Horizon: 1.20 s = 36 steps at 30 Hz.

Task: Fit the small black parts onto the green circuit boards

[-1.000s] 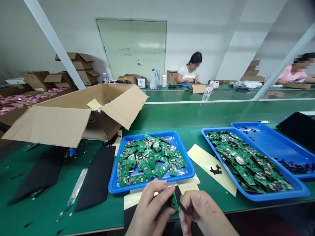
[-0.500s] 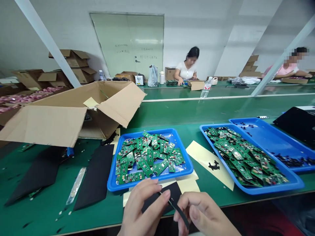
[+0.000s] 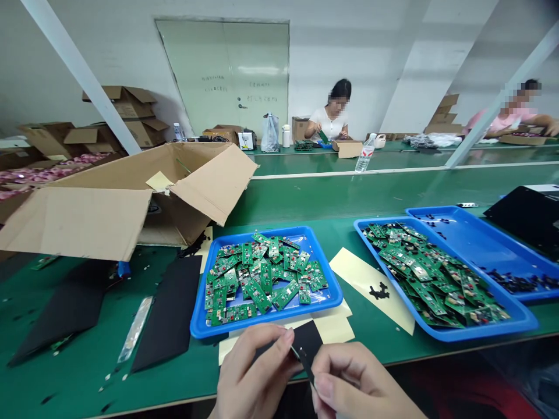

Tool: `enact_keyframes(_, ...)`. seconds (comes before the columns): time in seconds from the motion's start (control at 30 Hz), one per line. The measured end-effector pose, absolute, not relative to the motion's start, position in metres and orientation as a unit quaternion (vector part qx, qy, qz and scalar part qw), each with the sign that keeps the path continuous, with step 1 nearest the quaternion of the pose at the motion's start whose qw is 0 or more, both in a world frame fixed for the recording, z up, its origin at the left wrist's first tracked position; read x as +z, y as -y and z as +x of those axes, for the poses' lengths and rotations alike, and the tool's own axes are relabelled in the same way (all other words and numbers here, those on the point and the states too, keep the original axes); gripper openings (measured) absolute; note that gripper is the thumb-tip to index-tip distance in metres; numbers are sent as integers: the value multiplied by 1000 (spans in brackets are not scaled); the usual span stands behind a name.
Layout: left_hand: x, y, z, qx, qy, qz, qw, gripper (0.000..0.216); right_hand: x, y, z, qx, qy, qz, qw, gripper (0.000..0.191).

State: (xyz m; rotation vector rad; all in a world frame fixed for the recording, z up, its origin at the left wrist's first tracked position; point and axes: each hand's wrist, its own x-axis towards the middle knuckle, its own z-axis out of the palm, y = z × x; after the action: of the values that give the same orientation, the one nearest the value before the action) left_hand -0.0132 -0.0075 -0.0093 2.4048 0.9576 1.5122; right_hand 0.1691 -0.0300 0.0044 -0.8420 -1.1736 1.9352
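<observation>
The left hand (image 3: 253, 378) is curled nearly closed, and one end of a thin dark strip (image 3: 302, 356) is pinched between its thumb and forefinger. The other end is gripped by the closed fingertips of the right hand (image 3: 356, 387). The strip is held edge-on between the two hands, above a black foam sheet (image 3: 311, 337) at the near edge of the green table (image 3: 65, 378), just in front of a blue plastic tray (image 3: 198, 331) of small green circuit boards (image 3: 262, 279). Three such trays are counted: two are heaped with boards, and one holds small black pieces (image 3: 519, 283).
</observation>
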Motion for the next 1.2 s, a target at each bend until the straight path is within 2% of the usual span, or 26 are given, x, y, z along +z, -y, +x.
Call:
enact_keyframes(0.1, -9, 10, -13, 499, -322, 796, 119, 48, 0, 27, 166, 779, 418, -303, 356, 49)
enact_keyframes(0.27, -4, 8, -12, 511, -303, 789, 155, 37, -3, 26, 165, 783, 401, -303, 368, 46)
enact_keyframes(0.43, -4, 3, -12, 512, -270, 800, 156, 36, -1, 25, 168, 774, 416, -343, 333, 52)
enact_keyframes(0.53, -5, 2, -13, 512, -249, 804, 172, 39, 4, 23, 169, 740, 463, -371, 315, 49)
enact_keyframes(0.63, -7, 2, -12, 511, -246, 794, 218, 45, 9, 20, 168, 673, 530, -403, 321, 35)
enact_keyframes(0.8, -13, 5, -9, 533, -267, 733, 329, 50, 3, 18, 161, 481, 661, -401, 413, 17)
enact_keyframes(0.9, -14, 8, -5, 537, -306, 680, 395, 44, -5, 18, 157, 342, 706, -428, 448, 13)
enact_keyframes(1.0, -13, 10, -1, 547, -345, 638, 419, 37, -9, 20, 154, 208, 728, -452, 472, 12)
enact_keyframes(1.07, -12, 10, 0, 547, -357, 628, 423, 36, -10, 22, 153, 188, 725, -473, 464, 14)
enact_keyframes(1.2, -13, 9, -3, 544, -374, 642, 389, 40, -8, 24, 150, 236, 708, -490, 450, 19)
